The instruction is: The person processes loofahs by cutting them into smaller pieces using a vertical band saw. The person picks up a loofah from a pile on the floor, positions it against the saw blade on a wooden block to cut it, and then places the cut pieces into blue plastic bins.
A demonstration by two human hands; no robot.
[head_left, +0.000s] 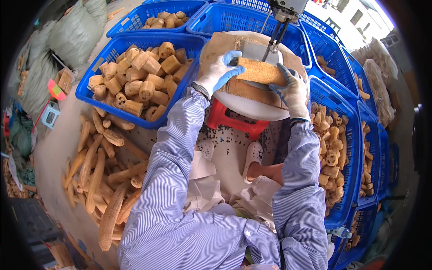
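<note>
Between both hands lies a tan dried loofah piece [262, 72], held crosswise over the work surface. My left hand [221, 74], in a white glove with blue fingers, grips its left end. On its right end, my right hand [293, 92], gloved the same way, closes with fingers and thumb. The machine head [287, 12], with a thin upright metal part, comes down just behind the piece. Below is a round white and brown work top [234, 95] with a grey metal plate. Whether the loofah touches the plate is hard to see.
A blue basket [80, 92] of short loofah pieces stands left, with long whole loofahs [96, 180] heaped on the floor before it. More blue baskets [353, 148] of pieces line the right. A red stool [225, 118] stands under the work top. Large sacks [76, 33] rest far left.
</note>
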